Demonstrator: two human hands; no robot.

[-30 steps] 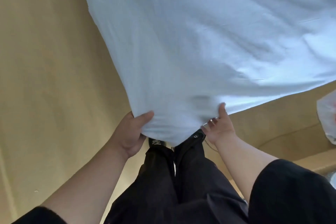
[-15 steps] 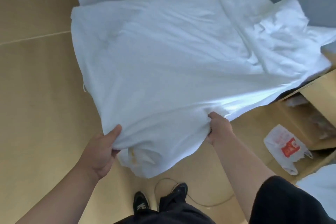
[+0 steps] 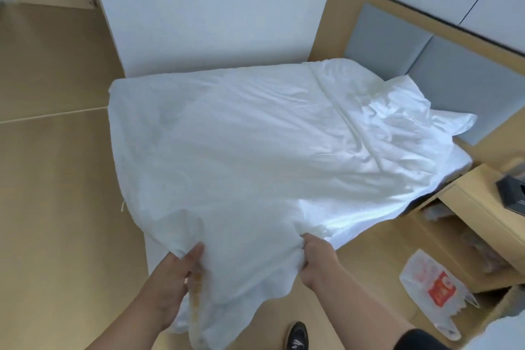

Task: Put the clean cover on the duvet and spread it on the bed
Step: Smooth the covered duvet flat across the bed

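The white covered duvet (image 3: 241,156) lies spread over the bed, reaching from the grey padded headboard (image 3: 403,45) down to me. Its near end hangs off the foot of the bed and bunches between my hands. My left hand (image 3: 173,281) grips the near left part of the fabric, thumb on top. My right hand (image 3: 316,258) grips a fold of it to the right. A yellowish stain (image 3: 197,293) shows on the cloth beside my left hand. The mattress is hidden under the duvet.
A wooden bedside unit (image 3: 477,207) with a dark box (image 3: 511,193) on it stands right of the bed. A white plastic bag (image 3: 434,287) with red print lies on the tan floor (image 3: 56,179). My black shoe (image 3: 297,335) is below the duvet's edge. A white wall (image 3: 213,8) borders the bed's left side.
The duvet, held high and filling the view a second ago, has dropped flat onto the bed. Both hands kept their grip and moved down and forward.
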